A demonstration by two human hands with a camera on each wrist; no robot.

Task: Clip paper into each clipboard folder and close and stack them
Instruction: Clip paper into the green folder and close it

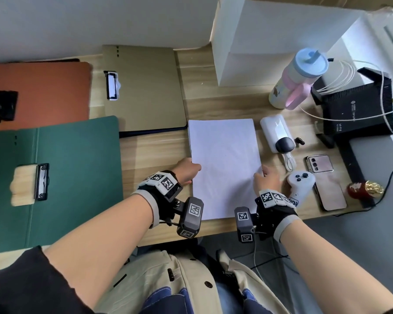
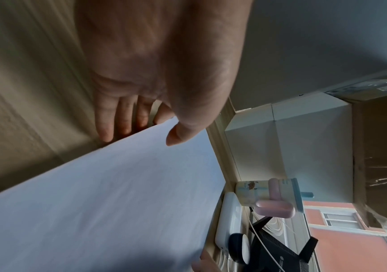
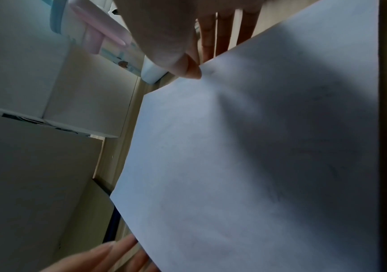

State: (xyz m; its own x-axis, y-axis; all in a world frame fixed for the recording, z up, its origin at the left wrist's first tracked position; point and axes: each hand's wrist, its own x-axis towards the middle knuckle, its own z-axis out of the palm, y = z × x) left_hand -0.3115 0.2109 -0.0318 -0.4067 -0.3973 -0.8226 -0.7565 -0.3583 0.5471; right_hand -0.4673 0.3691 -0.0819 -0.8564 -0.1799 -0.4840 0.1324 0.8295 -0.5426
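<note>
Desk clutter, right side — water bottle, black router, power bank, white controller, two phones — all well apart.

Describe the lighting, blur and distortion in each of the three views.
Head view: evenly daylit and sharp, with wide-angle bending at the edges; the paper reads clean white. Left wrist view: dim, the left hand close and soft, the desk streaked with blur. Right wrist view: a broad dark shadow falls across the paper, and the right hand looks washed out.

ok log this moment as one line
stage: picking up paper | left hand: pinches left edge of white paper stack | right hand: pinches right edge | green clipboard folder: open, no paper
</note>
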